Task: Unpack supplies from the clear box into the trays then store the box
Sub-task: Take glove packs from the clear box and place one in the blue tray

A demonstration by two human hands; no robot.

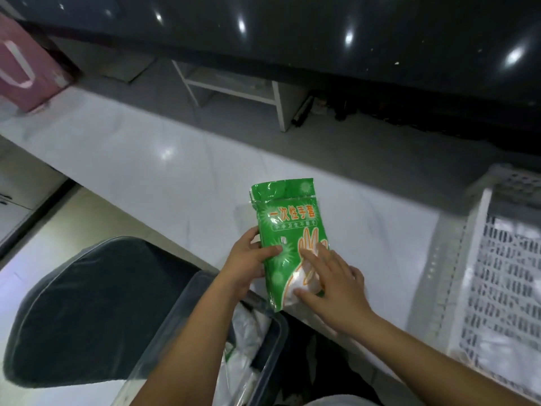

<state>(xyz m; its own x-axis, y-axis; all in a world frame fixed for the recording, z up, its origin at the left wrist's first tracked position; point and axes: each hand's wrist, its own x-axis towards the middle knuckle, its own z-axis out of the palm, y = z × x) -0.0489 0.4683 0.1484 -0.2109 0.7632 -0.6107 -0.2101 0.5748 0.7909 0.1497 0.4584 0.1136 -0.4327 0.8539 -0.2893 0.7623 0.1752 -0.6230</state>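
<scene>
A green packet of disposable gloves point(288, 227) lies at the front edge of the white counter point(140, 153). My left hand point(248, 265) grips its left side, thumb on top. My right hand point(333, 279) lies flat on the packet's lower right part with straight fingers. The clear box point(187, 323) sits below the counter edge under my left forearm, with white plastic packets point(246, 335) inside. A white perforated tray point(497, 276) stands on the counter at the right.
A dark cushioned stool point(87, 312) stands left of the clear box. A pink bag point(20, 63) sits at the far left. A white shelf point(240, 89) stands under a dark glossy countertop point(322, 33) at the back.
</scene>
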